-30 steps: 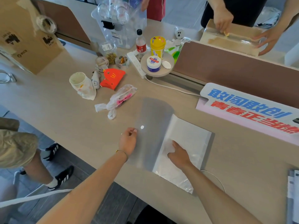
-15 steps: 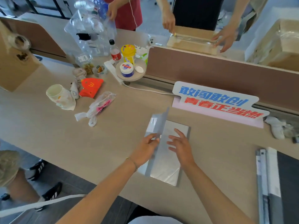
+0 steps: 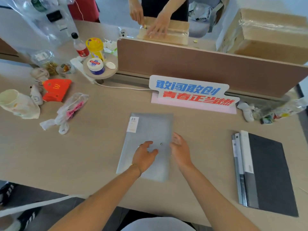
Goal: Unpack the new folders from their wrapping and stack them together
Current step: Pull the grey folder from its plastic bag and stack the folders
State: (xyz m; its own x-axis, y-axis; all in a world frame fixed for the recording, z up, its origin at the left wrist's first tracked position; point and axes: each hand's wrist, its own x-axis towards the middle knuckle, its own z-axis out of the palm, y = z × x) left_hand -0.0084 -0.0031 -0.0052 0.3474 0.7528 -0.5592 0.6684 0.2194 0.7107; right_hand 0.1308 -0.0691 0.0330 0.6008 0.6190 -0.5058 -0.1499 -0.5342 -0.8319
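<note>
A grey folder (image 3: pixel 150 130) lies flat on the bench (image 3: pixel 100 147), just in front of the person, with a small white label at its far left corner. The left hand (image 3: pixel 144 157) rests on it, fingers loosely spread. The right hand (image 3: pixel 180 150) sits at the folder's right edge, fingers apart and gripping nothing, though it may be touching. Well to the right lies a stack of dark folders (image 3: pixel 265 174).

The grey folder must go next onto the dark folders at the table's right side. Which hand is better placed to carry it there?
Probably the right hand. It is at the grey folder's right edge, on the side nearer the dark folders. The left hand lies on the folder's middle and would have to cross over.
</note>
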